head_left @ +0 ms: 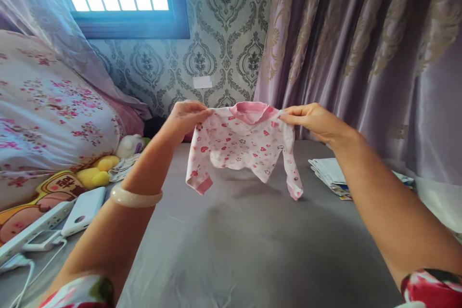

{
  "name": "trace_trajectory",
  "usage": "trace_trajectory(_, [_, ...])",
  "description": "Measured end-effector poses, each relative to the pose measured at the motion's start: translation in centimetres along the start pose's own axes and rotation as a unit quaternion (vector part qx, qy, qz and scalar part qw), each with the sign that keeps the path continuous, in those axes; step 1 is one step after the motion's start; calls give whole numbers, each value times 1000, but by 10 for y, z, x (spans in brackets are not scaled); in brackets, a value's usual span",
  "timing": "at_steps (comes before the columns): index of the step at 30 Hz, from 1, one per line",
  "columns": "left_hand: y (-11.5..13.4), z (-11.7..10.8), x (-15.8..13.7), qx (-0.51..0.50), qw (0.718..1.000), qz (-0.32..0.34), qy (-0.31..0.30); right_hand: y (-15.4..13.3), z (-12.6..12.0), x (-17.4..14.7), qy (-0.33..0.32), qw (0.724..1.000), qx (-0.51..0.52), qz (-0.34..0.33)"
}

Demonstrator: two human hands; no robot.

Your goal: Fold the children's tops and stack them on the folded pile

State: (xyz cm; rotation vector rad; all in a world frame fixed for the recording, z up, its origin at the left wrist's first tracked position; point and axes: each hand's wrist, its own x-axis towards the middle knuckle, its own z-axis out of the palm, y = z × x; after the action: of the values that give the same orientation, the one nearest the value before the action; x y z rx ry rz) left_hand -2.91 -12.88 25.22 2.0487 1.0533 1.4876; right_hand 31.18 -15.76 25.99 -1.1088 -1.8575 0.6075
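A small white long-sleeved baby shirt (241,142) with pink hearts and a pink collar hangs stretched between my hands, above a grey bed sheet (231,245). My left hand (187,118) pinches it at the shoulder on the left. At the opposite shoulder, my right hand (312,119) grips the cloth between thumb and fingers. Both sleeves dangle, ending in pink cuffs, and the lower hem hangs loose just over the sheet. A pale bangle (136,198) circles my left forearm.
To the left lie a power strip (39,228) with cables, a white power bank (83,211), a yellow plush toy (97,172) and a large floral bundle (54,115). A stack of papers or packets (330,175) rests at right, before purple curtains (346,57).
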Motion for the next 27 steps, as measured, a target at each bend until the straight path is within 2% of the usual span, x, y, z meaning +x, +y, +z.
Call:
trace_trajectory(1, [6, -4, -4, -60, 995, -36, -65, -2, -1, -4, -59, 998, 30, 13])
trace_trajectory(2, [10, -7, -6, -107, 986, -68, -106, -2, -2, -6, -92, 994, 55, 21])
trace_trajectory(3, [12, -9, -8, -134, 979, -96, -120, -1, -3, -7, -95, 993, 64, 26])
trace_trajectory(7, [2, -5, -5, -92, 982, -155, -60, 12, -3, 0, 17, 1000, 2, 9])
trace_trajectory(11, [-8, 2, -3, -156, 978, -108, -82, 14, -2, 1, -57, 998, 22, 20])
trace_trajectory(15, [-11, 5, -4, -154, 978, -125, -67, 10, -3, -1, -28, 999, 7, 24])
trace_trajectory(19, [-15, 6, -3, -197, 969, -106, -103, 10, -6, -3, -96, 993, 57, 27])
trace_trajectory(22, [-16, 6, -3, -170, 972, -127, -98, 14, -8, -3, -82, 995, 37, 46])
trace_trajectory(25, [-15, 6, -3, -201, 970, -90, -99, 17, -10, -2, -92, 993, 63, 42])
trace_trajectory(27, [-15, 7, -1, -208, 972, -78, -77, 18, -9, 1, -91, 992, 77, 44])
